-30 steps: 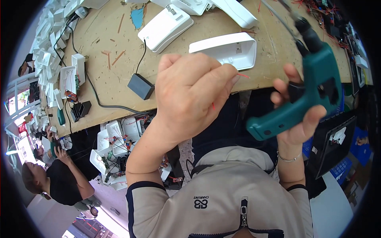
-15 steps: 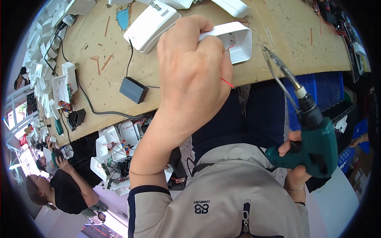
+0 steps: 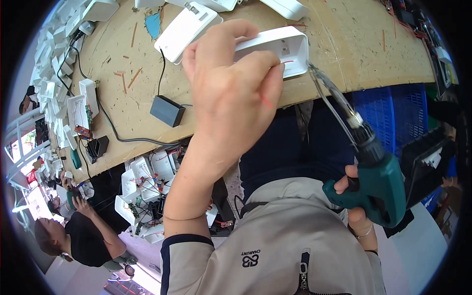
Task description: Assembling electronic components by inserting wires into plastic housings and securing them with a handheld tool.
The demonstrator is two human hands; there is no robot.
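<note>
- Your left hand pinches a red wire between thumb and finger, one end reaching into an open white housing; whether that hand also touches the housing's wall is unclear.
- The housing lies near the front edge of the workbench.
- Your right hand grips a green soldering gun beyond that edge, its tip beside the housing's right corner.
- Bare bench stretches right of the housing.
- Leftward is tighter: a white case and a corded black box.
</note>
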